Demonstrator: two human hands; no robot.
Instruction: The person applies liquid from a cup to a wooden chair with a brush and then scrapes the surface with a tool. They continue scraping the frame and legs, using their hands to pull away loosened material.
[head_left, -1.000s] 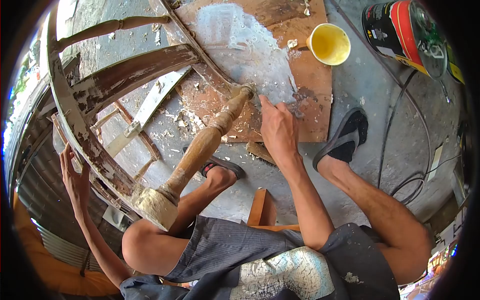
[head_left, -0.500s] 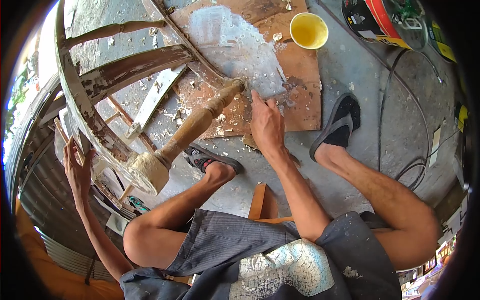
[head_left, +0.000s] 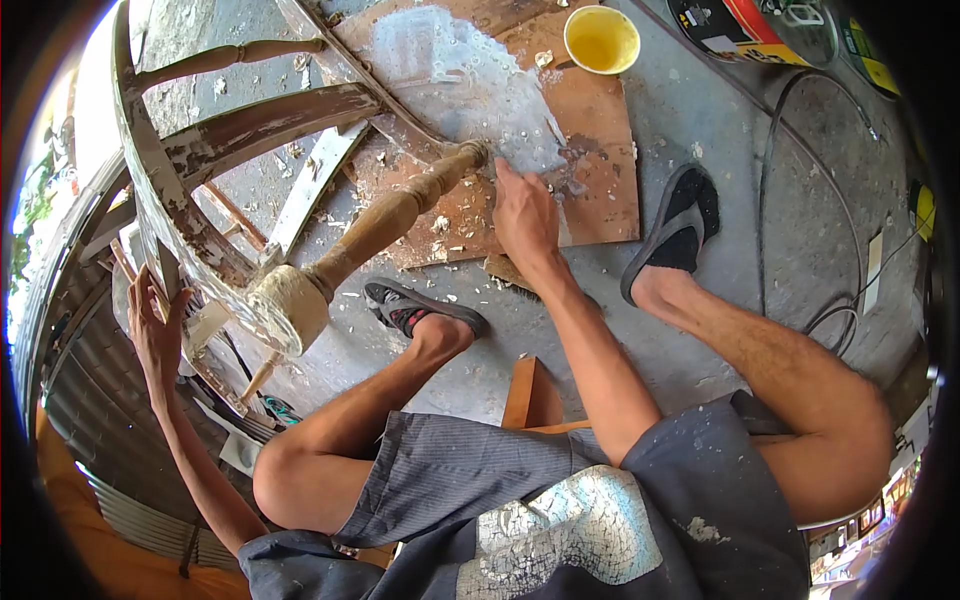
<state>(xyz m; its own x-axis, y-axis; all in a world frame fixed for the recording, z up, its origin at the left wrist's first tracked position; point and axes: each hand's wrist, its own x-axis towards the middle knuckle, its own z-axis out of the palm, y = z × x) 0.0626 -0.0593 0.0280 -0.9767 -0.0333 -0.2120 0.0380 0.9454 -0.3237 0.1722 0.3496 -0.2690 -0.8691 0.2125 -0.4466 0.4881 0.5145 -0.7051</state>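
Note:
A wooden chair (head_left: 275, 125) with flaking pale paint lies tipped over on the left. Its turned leg (head_left: 395, 215) points toward the middle, with a thick, pale block (head_left: 290, 305) at the near end. My left hand (head_left: 158, 325) is at the chair's left side, thumb and fingers on either side of a frame rail. Close to the leg's far tip is my right hand (head_left: 527, 215), index finger extended and the other fingers curled; anything inside it is hidden. Beneath lies a brown board (head_left: 600, 160) with a whitish smear (head_left: 460, 60).
A yellow-lined cup (head_left: 602, 42) stands at the board's upper right corner. Wood shavings are scattered around. A brush (head_left: 510, 272) lies by the board's near edge, partly behind my right forearm. A cable (head_left: 765, 200) and a black-and-red container (head_left: 745, 30) are on the right.
The view has shifted slightly, so the board and cup appear a little higher and further left. My right hand stays near the leg tip, and my left hand keeps its place on the chair.

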